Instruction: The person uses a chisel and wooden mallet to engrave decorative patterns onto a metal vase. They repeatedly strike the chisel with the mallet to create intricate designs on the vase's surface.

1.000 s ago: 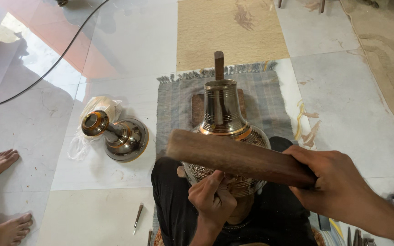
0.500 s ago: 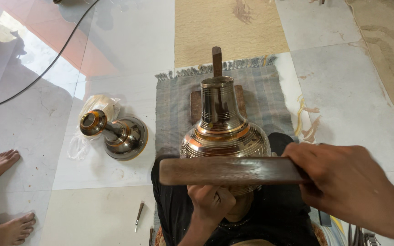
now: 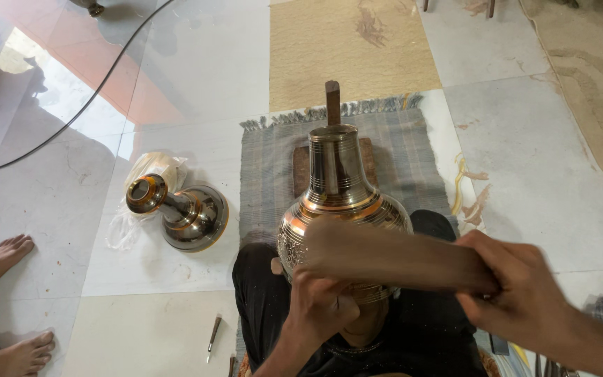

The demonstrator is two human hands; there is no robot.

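Here, the right hand grips a blurred brown wooden bat across an engraved brass vase. The left hand is curled against the vase's lower body; whether it holds anything is unclear.

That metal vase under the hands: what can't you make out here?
Head view:
- Lower body of the metal vase: hidden behind the wooden bar and both hands.
- Whatever the left hand pinches against the vase: covered by its fingers.
- Wooden bar: motion-blurred.
- Right hand: blurred, forearm cut off by the frame's edge.
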